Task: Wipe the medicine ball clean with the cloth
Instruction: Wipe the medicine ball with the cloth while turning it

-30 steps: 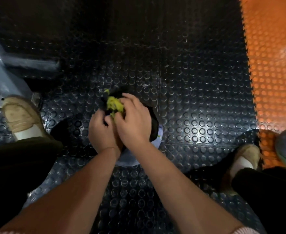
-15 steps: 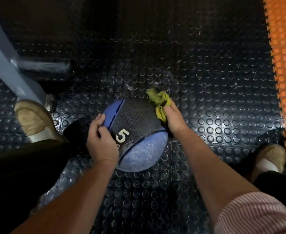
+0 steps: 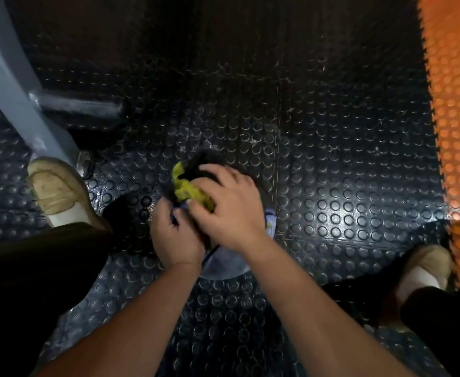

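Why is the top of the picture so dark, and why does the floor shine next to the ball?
Head view: the light is uneven, so the far black mat sinks into shadow; glare brightens its studs right of the medicine ball; the right hand and the cloth look a little soft, probably from motion; the wide lens bends the grey post at the left edge.

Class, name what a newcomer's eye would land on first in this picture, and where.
The yellow-green cloth, bunched under the right hand at centre, atop the medicine ball that the left hand grips. Next, the orange mat along the picture's right edge.
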The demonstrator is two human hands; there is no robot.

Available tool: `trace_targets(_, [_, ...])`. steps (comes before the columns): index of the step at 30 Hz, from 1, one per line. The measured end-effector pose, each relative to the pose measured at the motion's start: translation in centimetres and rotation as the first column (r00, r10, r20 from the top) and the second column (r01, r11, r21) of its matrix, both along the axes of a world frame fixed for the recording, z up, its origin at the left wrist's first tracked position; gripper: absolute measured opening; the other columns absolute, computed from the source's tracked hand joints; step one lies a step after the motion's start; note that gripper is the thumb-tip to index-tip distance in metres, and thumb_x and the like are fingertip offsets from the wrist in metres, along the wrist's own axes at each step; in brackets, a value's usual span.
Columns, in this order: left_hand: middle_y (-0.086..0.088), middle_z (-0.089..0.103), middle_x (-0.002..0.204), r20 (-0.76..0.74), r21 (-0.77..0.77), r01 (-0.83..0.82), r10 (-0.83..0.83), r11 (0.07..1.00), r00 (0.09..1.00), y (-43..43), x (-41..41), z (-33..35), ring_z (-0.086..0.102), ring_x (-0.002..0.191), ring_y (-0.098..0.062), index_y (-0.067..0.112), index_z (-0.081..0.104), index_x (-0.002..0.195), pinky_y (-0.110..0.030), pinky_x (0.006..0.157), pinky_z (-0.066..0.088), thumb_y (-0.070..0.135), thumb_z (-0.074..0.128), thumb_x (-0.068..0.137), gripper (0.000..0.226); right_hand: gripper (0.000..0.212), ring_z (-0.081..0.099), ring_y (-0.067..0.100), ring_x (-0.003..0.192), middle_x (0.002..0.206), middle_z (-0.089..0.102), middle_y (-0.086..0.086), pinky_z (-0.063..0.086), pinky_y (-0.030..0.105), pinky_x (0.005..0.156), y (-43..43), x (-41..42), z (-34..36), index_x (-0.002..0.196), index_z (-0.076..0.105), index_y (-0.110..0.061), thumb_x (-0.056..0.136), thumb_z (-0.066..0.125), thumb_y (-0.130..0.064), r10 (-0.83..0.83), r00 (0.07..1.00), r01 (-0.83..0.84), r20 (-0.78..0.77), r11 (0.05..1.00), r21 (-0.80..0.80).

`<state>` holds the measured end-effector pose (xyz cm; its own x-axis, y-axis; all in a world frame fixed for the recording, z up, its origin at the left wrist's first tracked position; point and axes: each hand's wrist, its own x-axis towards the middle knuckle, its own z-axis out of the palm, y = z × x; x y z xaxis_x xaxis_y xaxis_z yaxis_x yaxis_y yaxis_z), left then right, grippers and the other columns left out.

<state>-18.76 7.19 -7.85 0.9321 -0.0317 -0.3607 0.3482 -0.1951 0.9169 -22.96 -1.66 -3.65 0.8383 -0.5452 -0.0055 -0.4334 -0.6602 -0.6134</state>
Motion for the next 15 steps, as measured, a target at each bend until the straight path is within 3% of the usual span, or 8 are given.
trace_targets(1, [0.002,0.06,0.088,-0.084,-0.042,-0.032,0.029,0.999,0.996,0.0,0.3,-0.3,0.056,0.081,0.003,0.007,0.064,0.098,-0.009,0.071,0.042,0.01,0.048,0.095,0.017,0.041,0.054,0.029,0.115,0.127,0.059,-0.005,0.039,0.042,0.094,1.2,0.4,0.3,0.104,0.07,-0.027,0.081,0.043,-0.048,0.03,0.999,-0.031,-0.012,0.999,-0.042])
trace_targets(3, [0.009,0.057,0.081,-0.121,-0.046,0.028,-0.034,0.999,0.992,-0.3,0.4,-0.3,0.054,0.072,0.012,0.011,0.06,0.091,0.001,0.066,0.038,0.001,0.055,0.093,0.012,0.039,0.054,0.029,0.115,0.128,0.059,-0.003,0.037,0.045,0.096,2.6,0.9,0.4,0.103,0.069,-0.024,0.082,0.043,-0.044,0.031,1.0,-0.031,-0.002,0.998,-0.05])
trace_targets(5, [0.01,0.057,0.077,-0.103,-0.046,0.063,-0.068,0.997,0.992,-0.5,0.6,-0.2,0.056,0.071,0.005,0.023,0.058,0.082,-0.002,0.065,0.04,0.006,0.058,0.087,0.018,0.039,0.055,0.029,0.113,0.128,0.058,0.0,0.038,0.044,0.095,2.2,0.9,0.1,0.102,0.069,-0.022,0.081,0.043,-0.043,0.025,1.0,-0.026,-0.004,0.998,-0.053])
trace_targets(7, [-0.001,0.061,0.078,0.04,0.09,0.133,-0.137,0.987,0.99,-0.4,1.0,0.3,0.06,0.078,-0.015,0.019,0.06,0.074,-0.023,0.066,0.045,0.021,0.049,0.079,0.012,0.041,0.059,0.027,0.106,0.127,0.059,0.003,0.042,0.042,0.092,0.9,0.5,-0.5,0.103,0.069,-0.021,0.077,0.044,-0.043,0.0,1.0,0.001,0.019,0.999,-0.055])
trace_targets(9, [-0.011,0.067,0.101,0.17,0.227,0.275,-0.316,0.934,0.933,-0.6,1.0,0.5,0.06,0.098,-0.027,0.009,0.068,0.091,-0.033,0.081,0.045,0.019,0.039,0.081,0.032,0.044,0.06,0.023,0.104,0.129,0.056,0.001,0.045,0.034,0.085,-0.8,-0.2,-0.2,0.109,0.068,-0.022,0.076,0.046,-0.041,-0.109,0.993,0.109,0.035,0.994,0.005])
trace_targets(12, [0.001,0.06,0.127,0.261,0.262,0.398,-0.462,0.879,0.848,-1.2,0.9,0.5,0.051,0.123,-0.014,0.007,0.07,0.113,-0.039,0.111,0.038,0.014,0.036,0.086,0.043,0.041,0.051,0.013,0.11,0.132,0.048,-0.009,0.04,0.027,0.083,-3.6,-1.6,-1.0,0.117,0.063,-0.031,0.081,0.046,-0.04,-0.3,0.951,0.308,-0.068,0.928,0.21])
trace_targets(15, [0.011,0.058,0.126,0.286,0.298,0.417,-0.497,0.859,0.819,-2.4,0.1,0.3,0.04,0.124,0.001,0.013,0.071,0.113,-0.036,0.114,0.034,0.028,0.031,0.088,0.05,0.027,0.05,0.019,0.11,0.109,0.057,-0.005,0.041,0.044,0.1,-7.1,-2.7,-2.6,0.084,0.064,-0.037,0.078,0.04,-0.048,-0.47,0.862,0.502,-0.189,0.745,0.439])
